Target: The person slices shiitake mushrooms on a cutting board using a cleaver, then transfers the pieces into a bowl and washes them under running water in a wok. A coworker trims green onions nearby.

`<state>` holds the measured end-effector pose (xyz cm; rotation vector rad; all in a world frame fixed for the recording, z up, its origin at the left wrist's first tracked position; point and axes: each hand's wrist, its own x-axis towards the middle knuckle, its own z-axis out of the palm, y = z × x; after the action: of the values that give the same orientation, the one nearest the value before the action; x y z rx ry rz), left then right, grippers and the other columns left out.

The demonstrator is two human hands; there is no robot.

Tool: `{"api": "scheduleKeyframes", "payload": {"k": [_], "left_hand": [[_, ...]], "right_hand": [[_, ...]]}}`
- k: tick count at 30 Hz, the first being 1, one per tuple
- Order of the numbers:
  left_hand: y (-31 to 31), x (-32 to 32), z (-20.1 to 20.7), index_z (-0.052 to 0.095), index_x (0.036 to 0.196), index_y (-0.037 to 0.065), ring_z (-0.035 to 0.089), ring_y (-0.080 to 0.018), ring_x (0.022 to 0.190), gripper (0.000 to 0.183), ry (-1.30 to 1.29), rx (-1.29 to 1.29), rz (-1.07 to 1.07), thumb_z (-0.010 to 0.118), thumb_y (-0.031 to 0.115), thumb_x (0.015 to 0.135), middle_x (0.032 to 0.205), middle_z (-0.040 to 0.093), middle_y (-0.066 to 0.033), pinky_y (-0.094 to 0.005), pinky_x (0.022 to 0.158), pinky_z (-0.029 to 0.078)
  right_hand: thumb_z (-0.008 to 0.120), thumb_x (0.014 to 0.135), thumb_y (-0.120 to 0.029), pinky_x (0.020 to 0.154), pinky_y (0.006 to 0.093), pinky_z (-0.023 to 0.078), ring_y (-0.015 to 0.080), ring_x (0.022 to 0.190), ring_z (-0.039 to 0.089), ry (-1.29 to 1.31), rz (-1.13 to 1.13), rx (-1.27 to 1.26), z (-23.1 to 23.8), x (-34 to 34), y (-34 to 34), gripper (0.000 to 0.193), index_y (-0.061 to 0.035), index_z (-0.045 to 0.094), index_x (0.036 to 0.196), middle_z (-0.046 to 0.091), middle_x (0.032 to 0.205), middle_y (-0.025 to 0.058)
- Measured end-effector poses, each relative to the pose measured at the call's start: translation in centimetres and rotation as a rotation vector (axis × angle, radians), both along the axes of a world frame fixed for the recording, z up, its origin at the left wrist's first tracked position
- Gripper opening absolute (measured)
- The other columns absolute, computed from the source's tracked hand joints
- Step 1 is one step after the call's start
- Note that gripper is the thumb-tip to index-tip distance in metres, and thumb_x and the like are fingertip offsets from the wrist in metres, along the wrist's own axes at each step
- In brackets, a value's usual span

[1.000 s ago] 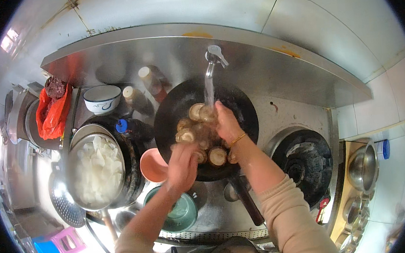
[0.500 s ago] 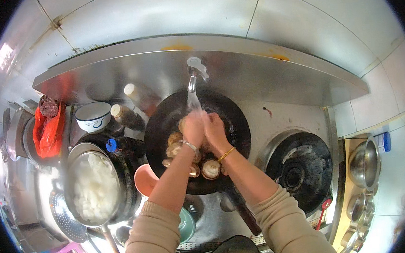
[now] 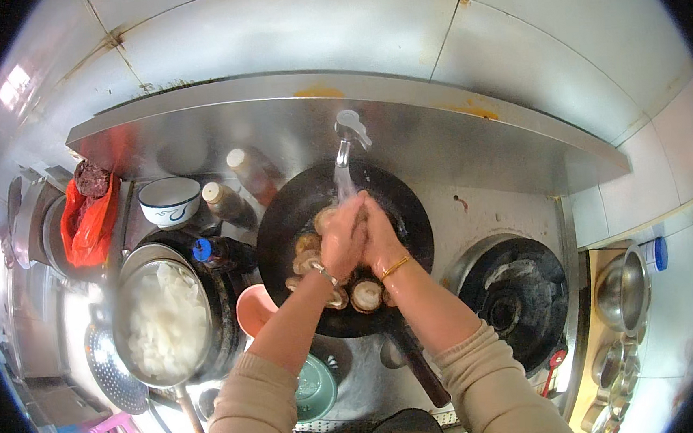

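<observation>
Under a running tap [image 3: 348, 128], my left hand [image 3: 342, 237] and my right hand [image 3: 380, 237] press against each other, fingers curved and pointing toward the spout. The water stream [image 3: 344, 182] falls onto their fingertips. Whatever lies between the palms, if anything, is hidden. Beneath both hands is a black wok [image 3: 285, 209] with a dark handle toward me. Inside it, several brown-capped mushrooms lie around my wrists. One mushroom [image 3: 367, 296] shows its pale underside between my forearms, and others sit left of my left hand.
To the left, a pan [image 3: 209, 333] holds white chunks, near a blue-capped bottle [image 3: 213, 253], two seasoning bottles and a white bowl [image 3: 170, 204]. A pink bowl [image 3: 254, 309] and green basin [image 3: 315, 390] stand near my left forearm. A black burner [image 3: 515, 305] lies right.
My hands have shifted against each other, and their fingers now show more clearly under the stream. The whole view has moved slightly, and more of the green basin shows.
</observation>
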<state>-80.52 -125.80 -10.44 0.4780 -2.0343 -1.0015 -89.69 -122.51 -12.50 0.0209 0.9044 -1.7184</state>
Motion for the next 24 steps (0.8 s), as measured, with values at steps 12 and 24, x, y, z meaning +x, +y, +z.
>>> {"api": "scheduleKeyframes", "payload": {"k": [12,24], "left_hand": [[-2.0,-0.7,-0.6,0.050,0.122,0.003,0.053,-0.0330,0.110,0.036,-0.146,0.200,0.052,0.051,0.004,0.086,0.116,0.056,-0.0194,-0.0370,0.096,0.040],[0.0,10.1,2.1,0.060,0.096,0.003,0.061,-0.0274,0.087,0.025,-0.190,0.117,0.270,0.063,0.003,0.070,0.094,0.061,-0.0139,-0.0322,0.079,0.048]], "right_hand": [[0.040,0.093,-0.021,0.088,0.0396,0.047,0.0251,0.095,0.059,-0.140,-0.068,-0.237,0.5,-0.3,-0.1,0.028,-0.0050,0.062,0.096,0.064,0.105,0.0098],[0.058,0.087,-0.023,0.100,0.0424,0.038,0.0355,0.115,0.048,1.678,0.431,0.188,-1.4,0.2,-1.1,0.039,-0.0059,0.051,0.121,0.050,0.127,0.0167]]}}
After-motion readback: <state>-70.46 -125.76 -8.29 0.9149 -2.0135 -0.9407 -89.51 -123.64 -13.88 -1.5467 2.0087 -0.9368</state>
